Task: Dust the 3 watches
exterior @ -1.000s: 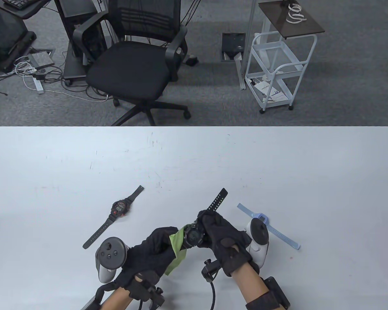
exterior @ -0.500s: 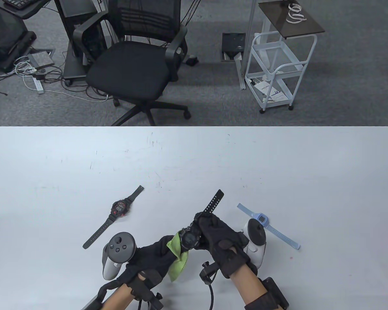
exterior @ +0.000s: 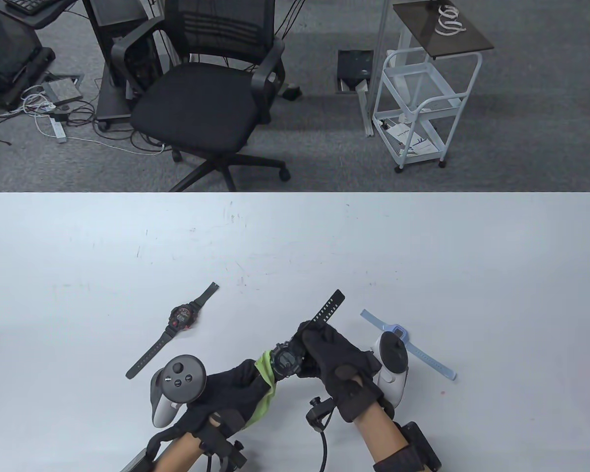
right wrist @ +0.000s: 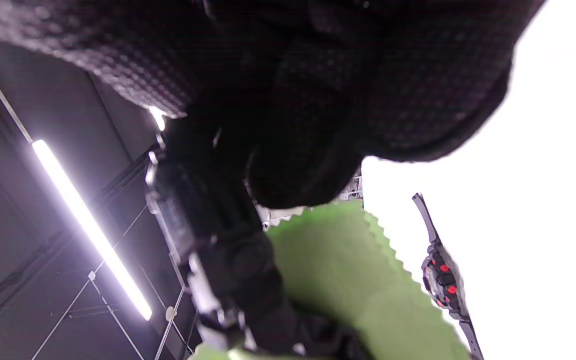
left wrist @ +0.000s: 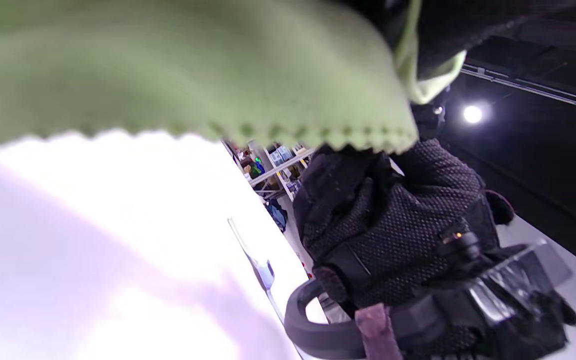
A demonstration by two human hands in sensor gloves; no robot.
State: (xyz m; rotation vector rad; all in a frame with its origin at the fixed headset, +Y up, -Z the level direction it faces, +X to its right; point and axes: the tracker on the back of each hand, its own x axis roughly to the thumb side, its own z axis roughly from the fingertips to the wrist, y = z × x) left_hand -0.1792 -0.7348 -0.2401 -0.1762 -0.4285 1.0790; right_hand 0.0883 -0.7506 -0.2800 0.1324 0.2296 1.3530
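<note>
Right hand [exterior: 335,366]: fingers curled round the black watch [exterior: 286,362], held above the white table [exterior: 423,255] near its front edge, strap end angled up and away. Left hand [exterior: 231,391]: fingers closed on the green cloth [exterior: 264,381], which touches the watch case. Red-faced watch [exterior: 183,317] lies flat to the left; blue watch [exterior: 398,334] to the right, partly behind the right tracker. Right wrist view only: the cloth's zigzag edge [right wrist: 368,220] beside the case. Left wrist view: cloth hanging blurred, right glove [left wrist: 393,225] behind.

Office or lab workspace: grey carpet [exterior: 521,123], black mesh swivel chair [exterior: 201,98], white wheeled cart [exterior: 418,108], floor cables with power strip [exterior: 54,125], white worktable [exterior: 295,246].
</note>
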